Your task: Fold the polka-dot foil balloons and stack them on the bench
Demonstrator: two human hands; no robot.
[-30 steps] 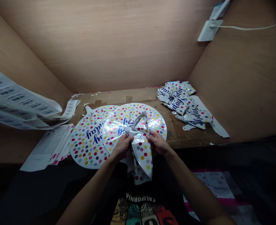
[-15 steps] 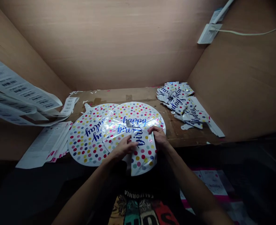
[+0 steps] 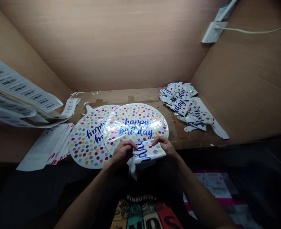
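Several barcode label strips [image 3: 18,89] hang at left, above a stack of printed sheets [image 3: 47,149]. Next along, a flat polka-dot foil balloon [image 3: 84,144] lies on the wooden bench [image 3: 121,97], partly under a second "happy birthday" balloon [image 3: 135,114]. At the bench's near edge, the left hand [image 3: 122,153] and right hand [image 3: 166,148] hold a folded foil balloon [image 3: 148,152] between them, one at each end. Their fingers [image 3: 133,146] curl closed over its top face, and its white tail [image 3: 133,170] hangs nearer. The foil is judged light, soft and slippery, and easily creased; the folded edges offer the surest hold. A heap of folded balloons [image 3: 180,101] lies far right.
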